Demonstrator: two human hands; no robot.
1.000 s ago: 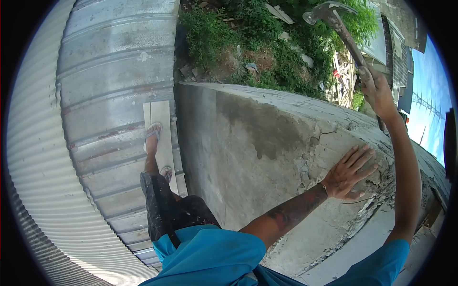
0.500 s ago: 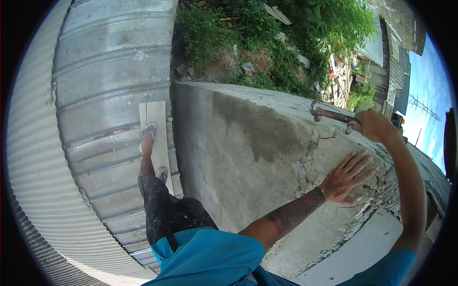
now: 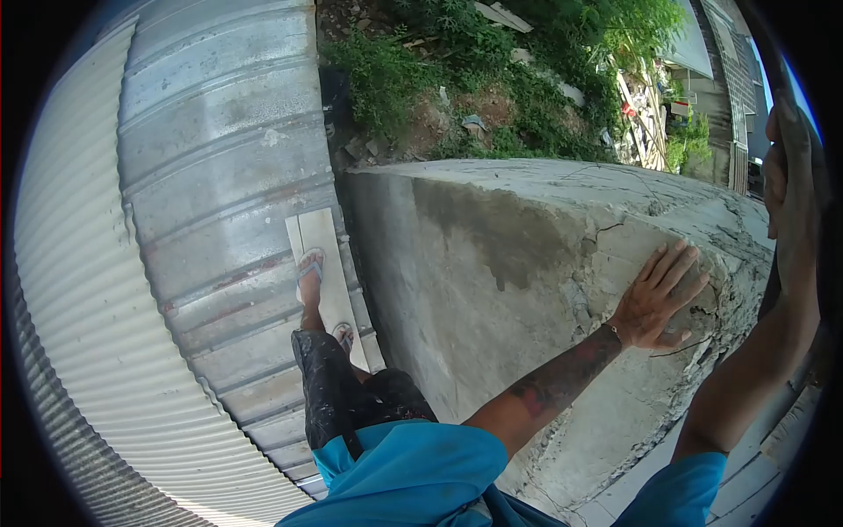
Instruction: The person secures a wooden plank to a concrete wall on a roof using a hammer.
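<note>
My left hand [image 3: 657,297] lies flat with fingers spread on the face of the cracked concrete wall [image 3: 492,351], close to its broken edge. Rough, crumbled concrete [image 3: 736,303] shows just beyond the fingertips. My right hand [image 3: 788,180] is raised at the far right edge of the view, above and apart from the wall, fingers curled round a hammer. Only a dark strip of the hammer's handle [image 3: 772,288] shows below the palm; its head cannot be made out against the dark rim.
My feet stand on a pale board [image 3: 329,255] laid over a ribbed metal roof [image 3: 228,176]. A corrugated sheet [image 3: 97,290] runs along the left. Beyond the wall, the ground drops to green plants [image 3: 386,79], rubble and scrap wood [image 3: 645,123].
My right hand has swung up and right, away from the wall, taking the hammer almost out of sight. My left hand stays flat on the concrete; the view has shifted slightly.
</note>
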